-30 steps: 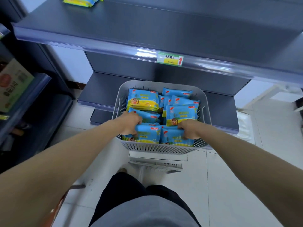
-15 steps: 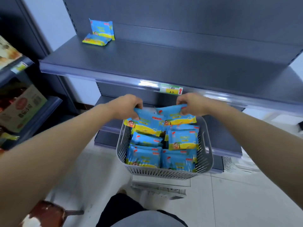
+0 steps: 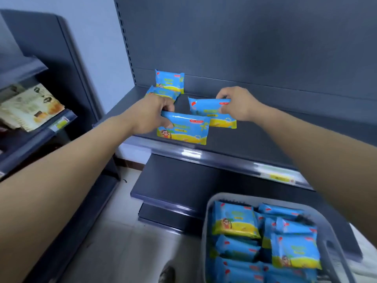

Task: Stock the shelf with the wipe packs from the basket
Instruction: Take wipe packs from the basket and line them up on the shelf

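Two held: left grip (image 3: 151,116) round near pack (image 3: 183,129), right grip (image 3: 238,105) round far pack (image 3: 202,108); basket (image 3: 234,194) cropped.

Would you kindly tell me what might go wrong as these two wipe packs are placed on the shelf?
1. The left hand pinches the left pack by its top corner near the front edge of the shelf; if that grip slips, the pack may fall to the floor.
2. The upright pack at the back stands just beyond that hand; a nudge could topple it.
3. The right pack, held by the right hand, overlaps the left pack in this view, so they may bump.
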`<action>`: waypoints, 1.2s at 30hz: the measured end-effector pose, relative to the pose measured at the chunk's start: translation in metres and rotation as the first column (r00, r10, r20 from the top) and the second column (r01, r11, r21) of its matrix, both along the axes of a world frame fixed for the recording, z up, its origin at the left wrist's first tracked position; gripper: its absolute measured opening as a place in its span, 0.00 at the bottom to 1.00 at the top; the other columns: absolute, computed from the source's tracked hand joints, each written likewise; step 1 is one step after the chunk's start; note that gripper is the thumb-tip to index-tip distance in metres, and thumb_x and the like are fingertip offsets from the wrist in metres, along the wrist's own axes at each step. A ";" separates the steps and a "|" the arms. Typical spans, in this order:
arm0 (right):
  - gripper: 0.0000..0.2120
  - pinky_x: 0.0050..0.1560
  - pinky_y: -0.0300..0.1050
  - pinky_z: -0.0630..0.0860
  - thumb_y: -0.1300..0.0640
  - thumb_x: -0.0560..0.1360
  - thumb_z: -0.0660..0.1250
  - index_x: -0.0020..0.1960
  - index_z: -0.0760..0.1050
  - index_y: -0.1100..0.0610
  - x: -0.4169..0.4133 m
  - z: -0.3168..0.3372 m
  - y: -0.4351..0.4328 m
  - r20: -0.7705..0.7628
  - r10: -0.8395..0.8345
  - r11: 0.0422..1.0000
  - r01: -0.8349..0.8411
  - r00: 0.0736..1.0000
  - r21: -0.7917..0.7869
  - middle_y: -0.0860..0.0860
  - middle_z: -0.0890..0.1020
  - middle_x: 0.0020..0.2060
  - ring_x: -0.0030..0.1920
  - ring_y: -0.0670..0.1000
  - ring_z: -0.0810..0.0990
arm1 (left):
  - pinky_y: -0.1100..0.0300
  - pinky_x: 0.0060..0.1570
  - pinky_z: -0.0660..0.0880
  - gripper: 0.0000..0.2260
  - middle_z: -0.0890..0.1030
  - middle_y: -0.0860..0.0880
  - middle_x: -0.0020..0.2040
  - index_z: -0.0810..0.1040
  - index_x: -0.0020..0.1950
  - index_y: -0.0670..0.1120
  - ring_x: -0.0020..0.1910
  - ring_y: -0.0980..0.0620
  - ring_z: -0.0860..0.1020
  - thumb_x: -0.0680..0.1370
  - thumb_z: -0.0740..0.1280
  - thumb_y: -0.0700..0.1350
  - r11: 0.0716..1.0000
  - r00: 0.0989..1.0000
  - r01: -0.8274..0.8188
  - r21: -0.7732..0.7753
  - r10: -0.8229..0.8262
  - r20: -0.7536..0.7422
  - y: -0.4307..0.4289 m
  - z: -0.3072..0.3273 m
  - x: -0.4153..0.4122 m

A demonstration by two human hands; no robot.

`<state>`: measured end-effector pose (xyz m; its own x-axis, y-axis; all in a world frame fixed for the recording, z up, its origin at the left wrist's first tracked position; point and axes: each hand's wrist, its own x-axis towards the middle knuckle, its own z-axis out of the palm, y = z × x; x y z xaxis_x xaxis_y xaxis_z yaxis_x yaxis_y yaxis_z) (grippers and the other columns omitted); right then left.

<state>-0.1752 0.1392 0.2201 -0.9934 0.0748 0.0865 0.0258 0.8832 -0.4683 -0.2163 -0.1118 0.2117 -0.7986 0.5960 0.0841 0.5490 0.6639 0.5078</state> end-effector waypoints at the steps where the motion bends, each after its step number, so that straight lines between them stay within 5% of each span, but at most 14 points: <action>1: 0.09 0.41 0.42 0.69 0.63 0.73 0.68 0.53 0.76 0.57 -0.021 -0.001 -0.010 -0.004 -0.006 1.000 0.006 1.000 -0.008 0.53 0.77 0.50 0.44 0.53 0.74 | 0.62 0.33 0.65 0.10 0.74 0.53 0.34 0.75 0.41 0.43 0.32 0.54 0.70 0.66 0.75 0.38 1.000 1.000 -0.010 0.001 0.010 0.001 -0.011 0.000 -0.019; 10: 0.17 0.44 0.41 0.70 0.66 0.75 0.64 0.63 0.74 0.56 -0.156 -0.026 -0.072 0.068 -0.050 0.997 0.054 0.996 -0.053 0.55 0.74 0.62 0.50 0.51 0.74 | 0.61 0.32 0.65 0.10 0.74 0.52 0.33 0.75 0.41 0.44 0.31 0.54 0.69 0.67 0.75 0.38 0.997 0.996 -0.066 -0.051 0.069 0.064 -0.076 -0.020 -0.150; 17: 0.20 0.58 0.40 0.70 0.63 0.74 0.68 0.65 0.73 0.56 -0.217 -0.051 -0.091 0.109 -0.082 0.990 0.094 0.991 -0.109 0.55 0.71 0.67 0.65 0.54 0.72 | 0.62 0.32 0.67 0.09 0.75 0.53 0.34 0.76 0.43 0.45 0.32 0.56 0.70 0.68 0.74 0.38 0.998 0.988 -0.063 -0.013 0.065 0.137 -0.093 -0.037 -0.199; 28: 0.18 0.57 0.47 0.75 0.60 0.71 0.71 0.60 0.77 0.53 -0.269 -0.066 -0.099 0.051 -0.200 0.979 0.202 0.978 -0.033 0.54 0.75 0.63 0.59 0.55 0.76 | 0.61 0.33 0.67 0.08 0.75 0.52 0.37 0.76 0.44 0.44 0.33 0.55 0.71 0.69 0.74 0.40 0.997 0.990 -0.073 0.003 0.072 0.119 -0.070 -0.053 -0.252; 36: 0.21 0.55 0.47 0.74 0.69 0.75 0.59 0.64 0.73 0.55 -0.262 -0.064 -0.085 -0.027 -0.239 0.971 0.239 0.971 0.012 0.54 0.76 0.61 0.59 0.56 0.75 | 0.54 0.57 0.62 0.17 0.77 0.50 0.50 0.76 0.56 0.46 0.52 0.48 0.71 0.70 0.73 0.46 0.989 0.994 -0.106 -0.105 0.104 -0.028 -0.030 -0.062 -0.271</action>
<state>-0.4374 0.0543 0.1559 -0.9444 0.3081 0.1143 0.2250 0.8597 -0.4585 -0.4874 -0.1419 0.1494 -0.8559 0.5154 0.0429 0.4836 0.7680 0.4198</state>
